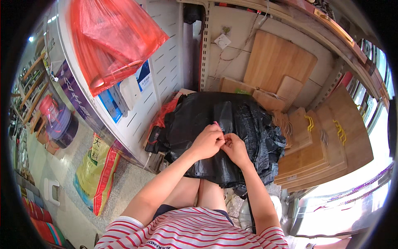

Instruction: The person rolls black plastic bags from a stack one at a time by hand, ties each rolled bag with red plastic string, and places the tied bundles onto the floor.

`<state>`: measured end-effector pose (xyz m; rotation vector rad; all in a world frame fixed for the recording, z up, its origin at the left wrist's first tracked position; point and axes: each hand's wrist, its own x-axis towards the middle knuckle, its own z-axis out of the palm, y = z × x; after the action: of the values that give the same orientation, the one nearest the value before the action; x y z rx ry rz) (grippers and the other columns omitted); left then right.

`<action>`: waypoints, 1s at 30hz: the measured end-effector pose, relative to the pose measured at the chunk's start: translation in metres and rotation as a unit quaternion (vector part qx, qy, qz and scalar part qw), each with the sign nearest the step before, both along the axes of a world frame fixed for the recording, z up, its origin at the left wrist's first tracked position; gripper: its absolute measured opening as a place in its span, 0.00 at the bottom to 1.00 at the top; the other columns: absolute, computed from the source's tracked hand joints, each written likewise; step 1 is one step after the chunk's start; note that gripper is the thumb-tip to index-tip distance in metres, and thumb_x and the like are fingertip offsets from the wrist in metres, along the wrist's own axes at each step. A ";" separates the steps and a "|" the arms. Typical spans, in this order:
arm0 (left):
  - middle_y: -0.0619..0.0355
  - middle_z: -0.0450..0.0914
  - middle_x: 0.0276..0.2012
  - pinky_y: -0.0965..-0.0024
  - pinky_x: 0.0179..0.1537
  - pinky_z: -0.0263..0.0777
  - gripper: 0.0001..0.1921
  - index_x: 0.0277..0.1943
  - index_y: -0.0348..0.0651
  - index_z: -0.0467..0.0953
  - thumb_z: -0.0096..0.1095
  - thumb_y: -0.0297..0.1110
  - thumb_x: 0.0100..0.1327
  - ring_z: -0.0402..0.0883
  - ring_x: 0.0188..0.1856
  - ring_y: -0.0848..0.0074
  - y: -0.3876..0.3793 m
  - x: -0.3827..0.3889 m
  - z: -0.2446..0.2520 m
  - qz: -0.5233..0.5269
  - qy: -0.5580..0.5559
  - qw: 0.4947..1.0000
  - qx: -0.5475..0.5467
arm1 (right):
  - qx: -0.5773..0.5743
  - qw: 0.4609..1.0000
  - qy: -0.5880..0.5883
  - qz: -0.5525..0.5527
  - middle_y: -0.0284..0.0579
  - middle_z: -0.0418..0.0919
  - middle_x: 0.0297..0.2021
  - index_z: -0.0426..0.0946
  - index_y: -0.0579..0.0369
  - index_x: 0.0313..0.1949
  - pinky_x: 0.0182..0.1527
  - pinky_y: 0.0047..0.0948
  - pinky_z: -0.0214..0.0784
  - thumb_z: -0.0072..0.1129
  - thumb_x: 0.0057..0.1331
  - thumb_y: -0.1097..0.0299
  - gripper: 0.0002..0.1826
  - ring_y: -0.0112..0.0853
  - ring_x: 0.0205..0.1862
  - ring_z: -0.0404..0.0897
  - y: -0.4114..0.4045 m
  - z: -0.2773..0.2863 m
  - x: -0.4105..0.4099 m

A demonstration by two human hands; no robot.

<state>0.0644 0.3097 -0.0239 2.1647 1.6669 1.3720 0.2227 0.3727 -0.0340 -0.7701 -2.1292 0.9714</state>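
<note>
A wide pile of black plastic bags (199, 115) lies before me, its film creased and layered. Over the middle of it my left hand (207, 141) is closed, with a small pink item (216, 125) poking out at the fingers; what it is cannot be made out. My right hand (236, 148) meets the left one fingertip to fingertip, thumb and fingers pinched together. Whatever lies between the right fingertips is too small to see. Both hands are close above the black film, and I cannot tell whether they grip it.
Wooden cutting boards (298, 149), some with yellow handles, stand at the right; another board (276, 59) leans at the back wall. Red plastic bags (118, 40) hang upper left beside a slotted white panel (168, 46). A yellow printed sack (96, 174) stands on the floor at left.
</note>
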 end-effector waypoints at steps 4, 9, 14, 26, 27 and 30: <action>0.50 0.77 0.44 0.62 0.52 0.73 0.05 0.41 0.36 0.77 0.58 0.27 0.66 0.79 0.46 0.55 0.011 0.002 -0.007 -0.073 -0.130 0.989 -0.019 | 0.147 0.988 0.033 -0.020 0.51 0.81 0.33 0.74 0.63 0.40 0.36 0.30 0.73 0.55 0.68 0.75 0.04 0.34 0.31 0.81 0.008 -0.020 0.004; 0.48 0.78 0.41 0.63 0.49 0.75 0.08 0.46 0.36 0.79 0.57 0.23 0.66 0.80 0.46 0.58 0.000 -0.002 -0.016 -0.026 -0.075 0.994 -0.073 | -0.016 0.999 0.043 -0.017 0.47 0.82 0.32 0.73 0.62 0.39 0.33 0.28 0.72 0.53 0.69 0.78 0.02 0.29 0.30 0.80 0.003 -0.016 0.006; 0.54 0.78 0.31 0.63 0.40 0.75 0.03 0.34 0.38 0.83 0.62 0.24 0.59 0.80 0.36 0.61 -0.010 0.001 -0.017 0.010 -0.003 0.999 0.043 | -0.200 0.970 0.133 0.020 0.41 0.83 0.34 0.75 0.62 0.39 0.36 0.21 0.74 0.55 0.70 0.78 0.01 0.23 0.33 0.80 0.022 -0.024 0.013; 0.56 0.87 0.41 0.59 0.50 0.74 0.18 0.53 0.43 0.77 0.61 0.28 0.58 0.82 0.44 0.59 0.000 0.013 -0.022 0.028 -0.088 0.990 -0.106 | -0.095 0.994 0.009 0.060 0.43 0.83 0.34 0.77 0.61 0.37 0.40 0.27 0.76 0.62 0.62 0.81 0.05 0.28 0.37 0.83 0.020 -0.007 0.020; 0.56 0.87 0.40 0.59 0.50 0.75 0.17 0.52 0.42 0.77 0.61 0.28 0.58 0.83 0.44 0.60 0.003 0.011 -0.026 0.020 -0.098 0.990 -0.103 | -0.094 0.994 0.009 0.062 0.43 0.83 0.34 0.77 0.61 0.37 0.40 0.27 0.76 0.62 0.62 0.81 0.05 0.28 0.37 0.83 0.017 -0.002 0.018; 0.53 0.87 0.38 0.61 0.46 0.76 0.15 0.50 0.40 0.78 0.60 0.28 0.59 0.84 0.42 0.61 0.008 0.012 -0.029 0.005 -0.130 0.985 -0.116 | 0.135 0.991 -0.025 0.006 0.46 0.83 0.33 0.79 0.61 0.36 0.39 0.30 0.75 0.62 0.60 0.80 0.05 0.33 0.34 0.83 0.008 0.001 0.018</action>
<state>0.0767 0.3175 -0.0527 1.7714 1.6456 1.3213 0.2403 0.3803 -0.0330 -0.6540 -2.2510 0.6567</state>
